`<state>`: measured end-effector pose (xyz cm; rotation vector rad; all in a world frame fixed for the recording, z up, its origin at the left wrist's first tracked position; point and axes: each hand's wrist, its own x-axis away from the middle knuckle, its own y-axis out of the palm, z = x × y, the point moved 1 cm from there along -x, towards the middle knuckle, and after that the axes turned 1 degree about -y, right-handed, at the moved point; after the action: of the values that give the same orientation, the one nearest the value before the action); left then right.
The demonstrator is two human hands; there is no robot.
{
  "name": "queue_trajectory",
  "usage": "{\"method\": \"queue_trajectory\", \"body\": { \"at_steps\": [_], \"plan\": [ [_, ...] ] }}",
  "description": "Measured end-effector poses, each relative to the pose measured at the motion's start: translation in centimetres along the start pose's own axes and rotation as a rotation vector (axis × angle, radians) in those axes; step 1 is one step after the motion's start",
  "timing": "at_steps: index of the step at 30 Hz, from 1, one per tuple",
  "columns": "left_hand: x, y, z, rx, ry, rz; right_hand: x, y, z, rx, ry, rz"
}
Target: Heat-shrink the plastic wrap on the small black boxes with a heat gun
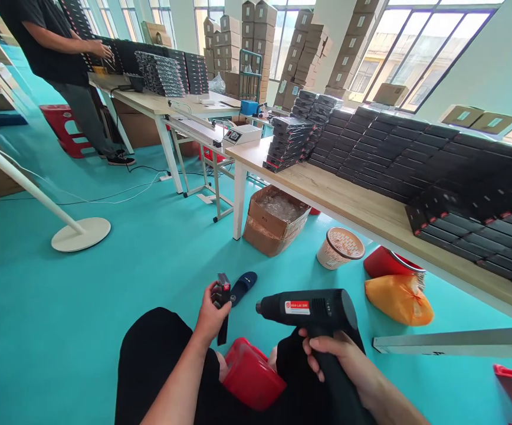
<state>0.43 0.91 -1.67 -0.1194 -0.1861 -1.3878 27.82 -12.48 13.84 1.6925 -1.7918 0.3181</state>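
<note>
My right hand [333, 357] is wrapped round the handle of a black heat gun [318, 310] with a red and white label. Its nozzle points left, toward my other hand. Between the thumb and fingers of my left hand [212, 313] is a slim black box [223, 313], held upright, with a red mark and a shiny, clear-looking top end. A gap separates the nozzle from the box. Below, between my knees, is a red plastic stool [255, 375]. A dark slipper [243, 288] lies on the floor just beyond the box.
On the right, a long wooden table [353, 195] bears stacked black boxes [384, 147]. Under it are a cardboard carton [269, 221], a waste basket [340, 248] and an orange bag [397, 300]. A white fan base [81, 234] stands left. Another person [61, 65] stands at the far table.
</note>
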Motion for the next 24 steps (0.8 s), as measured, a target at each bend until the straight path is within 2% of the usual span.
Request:
{"method": "queue_trajectory", "body": {
  "at_steps": [2,3,6,8,12,19,24],
  "plan": [
    [0.5,0.2,0.3,-0.211,0.154,-0.107,0.1,-0.7,-1.0,-0.082,-0.013,0.009],
    [0.8,0.3,0.4,-0.296,0.184,-0.167,0.2,-1.0,-1.6,-0.108,-0.013,-0.009],
    [1.5,0.6,0.8,-0.430,0.164,-0.358,0.9,-1.6,-3.2,-0.129,-0.003,-0.071],
    [1.6,0.7,1.1,-0.421,0.201,-0.415,1.2,-1.9,-4.1,-0.114,0.009,-0.095],
    [1.4,0.7,1.3,-0.323,0.276,-0.352,0.7,-2.5,-4.9,-0.112,0.043,-0.077],
    [1.6,0.8,1.8,-0.088,0.103,-0.302,-1.0,-3.1,-4.8,-0.231,0.133,-0.058],
    [1.7,0.9,2.3,-0.174,0.086,-0.284,-1.5,-2.9,-5.2,-0.172,0.122,-0.074]
  ]
}}
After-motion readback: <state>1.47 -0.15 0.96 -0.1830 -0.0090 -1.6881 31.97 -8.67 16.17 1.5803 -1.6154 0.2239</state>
